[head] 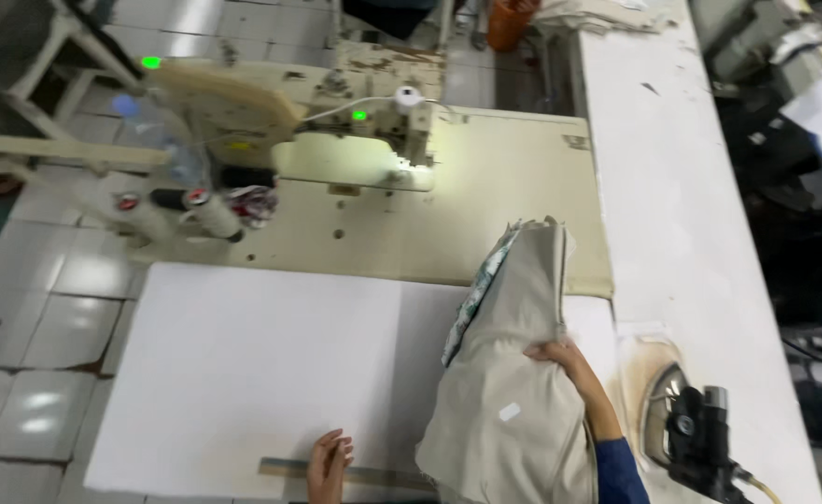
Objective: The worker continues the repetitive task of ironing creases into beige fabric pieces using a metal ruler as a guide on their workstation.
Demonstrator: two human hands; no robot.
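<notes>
Nearest, the left hand point(330, 464) rests with fingers loosely spread on a wooden ruler point(355, 474) at the white desk's point(243, 364) front edge. Just right, the right hand point(560, 356) grips a beige fabric piece point(513, 373) held above the desk. An iron point(686, 429) sits farther right; beyond stands a sewing machine point(336, 121).

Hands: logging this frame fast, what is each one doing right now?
Left hand: open, fingers resting on the ruler.
Right hand: closed on the beige cloth, holding it up.
</notes>
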